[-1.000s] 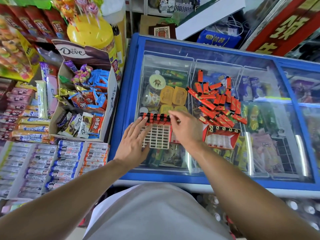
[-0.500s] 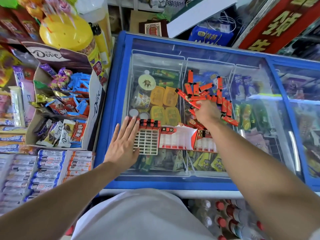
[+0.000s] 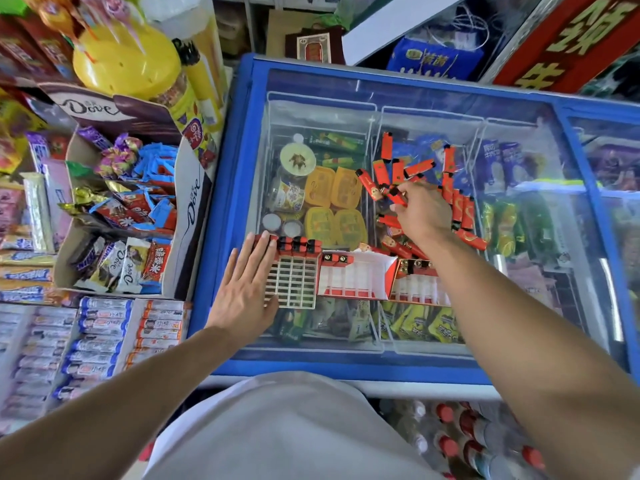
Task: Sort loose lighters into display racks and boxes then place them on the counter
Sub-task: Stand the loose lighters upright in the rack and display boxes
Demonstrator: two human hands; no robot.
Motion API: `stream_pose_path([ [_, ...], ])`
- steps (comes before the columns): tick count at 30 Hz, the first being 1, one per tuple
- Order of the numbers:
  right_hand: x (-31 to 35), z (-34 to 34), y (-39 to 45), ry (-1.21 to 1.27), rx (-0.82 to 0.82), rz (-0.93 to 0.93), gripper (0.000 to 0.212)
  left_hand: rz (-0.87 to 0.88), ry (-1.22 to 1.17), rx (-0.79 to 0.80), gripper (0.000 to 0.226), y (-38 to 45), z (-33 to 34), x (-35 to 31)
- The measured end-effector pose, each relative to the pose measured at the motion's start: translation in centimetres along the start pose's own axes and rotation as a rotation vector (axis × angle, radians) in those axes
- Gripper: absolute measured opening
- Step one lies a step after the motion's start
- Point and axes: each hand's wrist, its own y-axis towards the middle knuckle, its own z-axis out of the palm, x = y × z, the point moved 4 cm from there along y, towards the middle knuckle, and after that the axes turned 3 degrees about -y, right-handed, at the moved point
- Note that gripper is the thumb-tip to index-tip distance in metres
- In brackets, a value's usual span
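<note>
Several loose red lighters [image 3: 419, 168] lie scattered on the freezer's glass lid [image 3: 540, 306]. My right hand [image 3: 420, 211] is over the pile and pinches one red lighter [image 3: 396, 196] between thumb and fingers. A white grid rack [image 3: 294, 284] sits near the lid's front left, with a row of lighters [image 3: 298, 244] standing along its far edge. My left hand [image 3: 244, 285] lies flat with straight fingers against the rack's left side. Two red and white display boxes [image 3: 353, 278] [image 3: 415, 284] stand to the right of the rack, each with a few lighters at its far end.
The freezer has a blue frame [image 3: 221, 216] and holds ice creams under the glass. A Dove chocolate box [image 3: 187, 209] and candy trays [image 3: 100, 341] crowd the left. A yellow lollipop tub [image 3: 128, 60] stands behind. Bottles [image 3: 460, 441] sit below the freezer's front.
My right hand left the rack, reached back right into the loose pile and has lifted one lighter. My left hand stayed flat at the rack's left side.
</note>
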Motion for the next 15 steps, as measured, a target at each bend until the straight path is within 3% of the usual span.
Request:
stream_pose_path([
  [6,-1.5,-3.4,-4.4,0.198,-0.129,-0.018,0.044,0.014,0.015,-0.018,0.106,0.1,-0.3,-1.1],
  [9,-2.5,-4.8,-6.9,0.334,-0.115,-0.002,0.047,0.119,-0.001,-0.02,0.101,0.1,-0.3,-2.9],
  [13,-4.0,-6.7,-10.5,0.463,-0.088,0.002,0.026,0.254,-0.035,0.028,0.087,-0.2,0.3,-5.8],
  [15,-4.7,-7.0,-12.1,0.471,-0.03,0.013,0.027,0.309,-0.035,0.055,0.077,-0.6,1.0,-6.8],
])
